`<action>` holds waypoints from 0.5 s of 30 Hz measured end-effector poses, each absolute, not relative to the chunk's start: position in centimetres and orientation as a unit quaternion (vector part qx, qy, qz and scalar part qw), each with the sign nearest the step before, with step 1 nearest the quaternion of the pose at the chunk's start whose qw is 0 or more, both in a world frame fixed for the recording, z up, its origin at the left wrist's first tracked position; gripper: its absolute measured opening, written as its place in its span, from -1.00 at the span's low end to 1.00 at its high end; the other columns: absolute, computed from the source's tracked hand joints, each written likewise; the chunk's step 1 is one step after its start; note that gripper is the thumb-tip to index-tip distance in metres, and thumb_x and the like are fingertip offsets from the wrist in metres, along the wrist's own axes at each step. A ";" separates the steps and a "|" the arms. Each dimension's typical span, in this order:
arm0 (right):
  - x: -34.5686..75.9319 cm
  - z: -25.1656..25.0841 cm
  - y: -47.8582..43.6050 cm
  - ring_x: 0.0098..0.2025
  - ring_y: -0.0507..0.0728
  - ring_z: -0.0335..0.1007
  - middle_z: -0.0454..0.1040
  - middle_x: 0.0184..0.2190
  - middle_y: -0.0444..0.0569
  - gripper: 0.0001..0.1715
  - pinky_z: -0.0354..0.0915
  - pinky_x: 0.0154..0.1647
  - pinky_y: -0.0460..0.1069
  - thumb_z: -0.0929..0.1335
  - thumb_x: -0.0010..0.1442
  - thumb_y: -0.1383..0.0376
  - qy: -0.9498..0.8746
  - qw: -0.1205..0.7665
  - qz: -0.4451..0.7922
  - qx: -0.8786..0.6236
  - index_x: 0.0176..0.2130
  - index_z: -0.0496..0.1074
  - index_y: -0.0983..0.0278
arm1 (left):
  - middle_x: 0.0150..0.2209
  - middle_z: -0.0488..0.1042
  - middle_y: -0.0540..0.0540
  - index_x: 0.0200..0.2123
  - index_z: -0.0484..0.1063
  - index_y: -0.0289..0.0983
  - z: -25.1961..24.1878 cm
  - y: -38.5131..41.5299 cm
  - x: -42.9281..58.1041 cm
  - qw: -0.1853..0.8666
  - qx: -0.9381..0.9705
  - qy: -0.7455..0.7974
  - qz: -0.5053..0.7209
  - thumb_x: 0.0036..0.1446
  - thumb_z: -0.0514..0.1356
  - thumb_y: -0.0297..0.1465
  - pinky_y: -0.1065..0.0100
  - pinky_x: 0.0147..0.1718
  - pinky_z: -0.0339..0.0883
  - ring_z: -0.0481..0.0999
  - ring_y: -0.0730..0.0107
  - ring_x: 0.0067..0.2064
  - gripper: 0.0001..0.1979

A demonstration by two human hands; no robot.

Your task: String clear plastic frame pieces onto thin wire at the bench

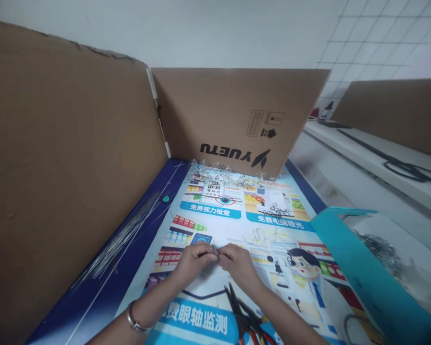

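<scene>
My left hand and my right hand meet above the printed sheet. Their fingertips are pinched together, nearly touching, around something small. A thin greyish tip sticks up between them, but its kind cannot be made out. A metal bangle circles the left wrist. Just below the right hand lie dark-jawed pliers with red and orange on the handles, partly hidden by the forearm. Beyond the hands are a few thin pale wire pieces and a small heap of dark wire loops.
Long straight wires lie on the left beside a green bit. Cardboard walls stand at the left and back. Clear, shiny small pieces line the back wall. On the right, a teal box holds metal bits.
</scene>
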State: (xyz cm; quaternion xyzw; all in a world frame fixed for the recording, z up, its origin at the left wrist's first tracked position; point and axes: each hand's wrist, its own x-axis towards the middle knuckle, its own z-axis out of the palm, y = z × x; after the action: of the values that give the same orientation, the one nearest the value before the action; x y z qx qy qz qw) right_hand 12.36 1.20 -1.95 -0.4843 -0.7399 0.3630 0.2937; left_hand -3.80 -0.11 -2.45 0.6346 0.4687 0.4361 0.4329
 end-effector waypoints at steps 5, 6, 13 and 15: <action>12.2 -2.4 1.2 -0.53 0.03 0.24 0.31 -0.64 -0.16 -0.76 0.09 -0.52 -0.11 0.24 0.00 0.38 -0.700 0.294 0.419 -0.499 -0.64 0.36 0.26 | -0.49 0.48 -0.03 -0.57 0.46 -0.25 -2.0 -0.5 -3.6 0.386 0.638 0.493 0.448 -0.02 0.21 -0.43 0.37 -0.31 0.30 0.45 0.35 -0.36 -0.88; 12.2 -2.4 1.1 -0.51 0.04 0.25 0.32 -0.63 -0.15 -0.77 0.10 -0.51 -0.11 0.24 0.00 0.37 -0.695 0.298 0.420 -0.502 -0.62 0.37 0.26 | -0.49 0.47 -0.03 -0.57 0.45 -0.25 -2.0 -0.5 -3.6 0.378 0.637 0.498 0.451 -0.01 0.21 -0.43 0.37 -0.32 0.30 0.44 0.36 -0.37 -0.88; 12.1 -2.1 0.5 -0.47 0.06 0.29 0.38 -0.58 -0.13 -0.79 0.15 -0.44 -0.09 0.25 0.02 0.35 -0.689 0.301 0.433 -0.497 -0.57 0.41 0.24 | -0.44 0.48 -0.04 -0.50 0.47 -0.25 -2.1 -0.7 -3.6 0.357 0.650 0.504 0.442 -0.01 0.20 -0.47 0.37 -0.30 0.31 0.45 0.35 -0.33 -0.93; 12.1 -2.0 0.5 -0.48 0.05 0.27 0.34 -0.61 -0.14 -0.75 0.13 -0.44 -0.09 0.24 0.03 0.38 -0.707 0.297 0.418 -0.487 -0.63 0.36 0.25 | -0.44 0.48 -0.04 -0.50 0.48 -0.25 -2.3 -0.7 -3.6 0.357 0.657 0.498 0.439 -0.01 0.21 -0.47 0.37 -0.30 0.31 0.45 0.35 -0.33 -0.93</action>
State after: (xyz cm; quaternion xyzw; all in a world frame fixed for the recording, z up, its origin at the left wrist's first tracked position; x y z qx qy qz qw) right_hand 12.12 0.54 -1.99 -0.4874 -0.7071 0.4175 0.2970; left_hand -3.60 -0.69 -2.28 0.6567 0.4983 0.4393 0.3570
